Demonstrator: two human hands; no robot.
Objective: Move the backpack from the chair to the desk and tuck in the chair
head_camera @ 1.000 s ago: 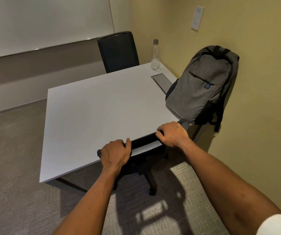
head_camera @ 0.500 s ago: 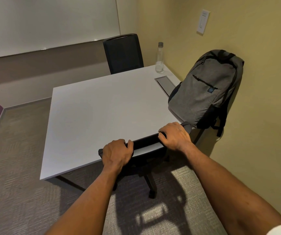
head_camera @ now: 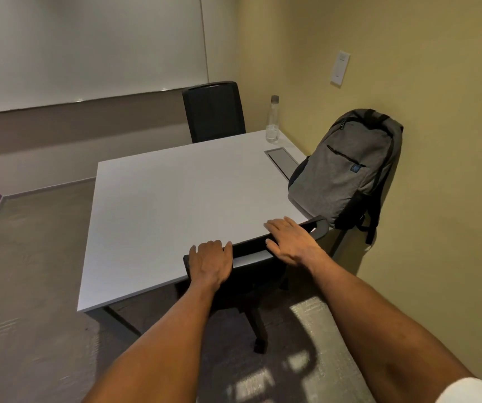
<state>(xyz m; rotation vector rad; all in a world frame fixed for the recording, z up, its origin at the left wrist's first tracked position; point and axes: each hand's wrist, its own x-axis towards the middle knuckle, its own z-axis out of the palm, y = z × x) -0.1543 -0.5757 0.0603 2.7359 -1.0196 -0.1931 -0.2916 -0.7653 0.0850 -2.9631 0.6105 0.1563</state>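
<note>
The grey backpack (head_camera: pixel 344 170) stands on the right edge of the white desk (head_camera: pixel 175 199), leaning against the yellow wall. The black chair (head_camera: pixel 251 247) is pushed under the desk's near edge, with only its backrest top and wheeled base showing. My left hand (head_camera: pixel 210 260) curls over the left end of the backrest top. My right hand (head_camera: pixel 289 242) lies flat on the right part of the backrest, fingers stretched out and apart.
A second black chair (head_camera: pixel 213 112) stands at the desk's far side. A clear water bottle (head_camera: pixel 273 120) and a cable hatch (head_camera: pixel 281 161) are at the desk's far right corner. A whiteboard (head_camera: pixel 88 48) hangs on the back wall. Grey carpet lies to the left.
My right hand has loosened from a grip on the backrest to a flat hand with straight fingers. My left hand stays on the backrest. The view has pulled back slightly.
</note>
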